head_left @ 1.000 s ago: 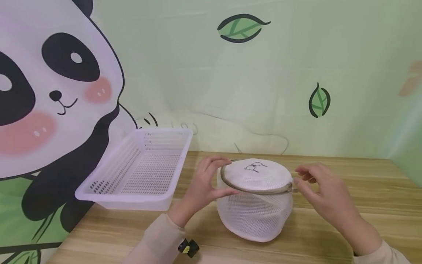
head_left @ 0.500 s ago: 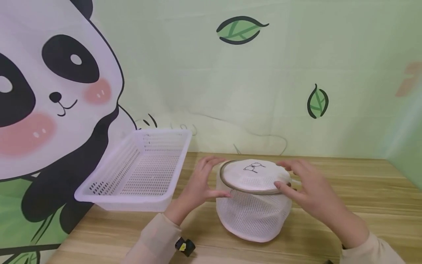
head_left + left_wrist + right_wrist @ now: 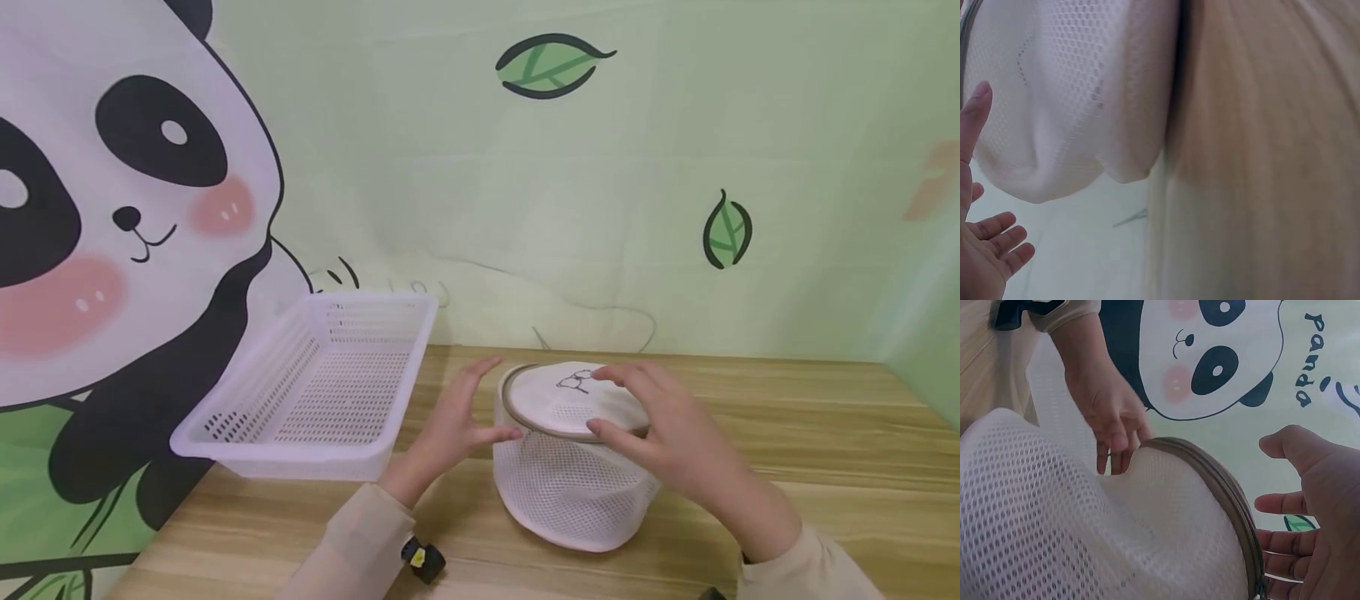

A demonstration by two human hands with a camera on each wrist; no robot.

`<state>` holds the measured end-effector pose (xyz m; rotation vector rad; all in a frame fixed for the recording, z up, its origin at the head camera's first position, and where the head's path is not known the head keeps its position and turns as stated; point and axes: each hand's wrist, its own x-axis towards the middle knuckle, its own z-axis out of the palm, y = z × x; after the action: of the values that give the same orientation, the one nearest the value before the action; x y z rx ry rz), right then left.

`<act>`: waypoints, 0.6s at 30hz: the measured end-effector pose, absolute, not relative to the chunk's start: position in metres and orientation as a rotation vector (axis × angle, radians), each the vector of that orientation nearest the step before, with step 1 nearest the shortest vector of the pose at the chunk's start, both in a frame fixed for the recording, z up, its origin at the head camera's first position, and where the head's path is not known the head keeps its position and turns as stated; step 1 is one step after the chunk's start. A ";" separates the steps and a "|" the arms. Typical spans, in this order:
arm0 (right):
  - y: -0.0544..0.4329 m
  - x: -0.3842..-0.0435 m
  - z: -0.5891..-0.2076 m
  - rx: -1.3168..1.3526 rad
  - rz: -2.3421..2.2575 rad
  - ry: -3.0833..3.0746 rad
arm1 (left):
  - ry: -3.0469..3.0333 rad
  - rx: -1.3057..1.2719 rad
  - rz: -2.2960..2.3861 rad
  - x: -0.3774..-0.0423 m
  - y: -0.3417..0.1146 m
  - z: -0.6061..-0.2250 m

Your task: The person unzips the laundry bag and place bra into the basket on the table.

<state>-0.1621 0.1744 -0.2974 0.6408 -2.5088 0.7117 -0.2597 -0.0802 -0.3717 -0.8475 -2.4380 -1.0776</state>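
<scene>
A white mesh laundry bag, round and upright, stands on the table with a glasses-like drawing on its lid. A brown zipper runs round the lid's edge and appears closed along the part that shows. My left hand is spread at the bag's left side, thumb and fingers apart around the rim and holding nothing. Over the right part of the lid hovers my right hand, its fingers loosely bent and its thumb near the front rim. That hand hides the lid's right edge in the head view.
To the left of the bag stands a white perforated plastic basket with nothing in it. The wooden table meets a green backdrop printed with a panda and leaves. Small black devices sit at the wrists.
My right hand has moved left, from beside the bag's right edge to over its lid. The left fingers have drawn slightly back from the rim. The bag stays in place.
</scene>
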 end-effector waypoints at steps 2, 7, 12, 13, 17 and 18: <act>0.171 -0.163 -0.297 0.657 0.713 -2.499 | -2.453 -0.823 -1.118 -0.261 -0.079 -0.374; 0.164 -0.165 -0.297 0.668 0.716 -2.495 | -2.425 -0.794 -1.255 -0.265 -0.078 -0.382; 0.159 -0.167 -0.301 0.673 0.711 -2.503 | -2.411 -0.754 -1.379 -0.266 -0.077 -0.385; 0.159 -0.168 -0.301 0.674 0.709 -2.501 | -2.415 -0.746 -1.392 -0.266 -0.077 -0.386; 0.158 -0.169 -0.304 0.684 0.700 -2.493 | -2.414 -0.743 -1.414 -0.266 -0.076 -0.386; 0.157 -0.170 -0.304 0.686 0.698 -2.491 | -2.406 -0.746 -1.417 -0.265 -0.075 -0.386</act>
<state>-0.1695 0.1574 -0.3040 0.6859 -2.4911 0.6979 -0.2652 -0.0752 -0.3862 -0.7460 -2.4064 -1.4167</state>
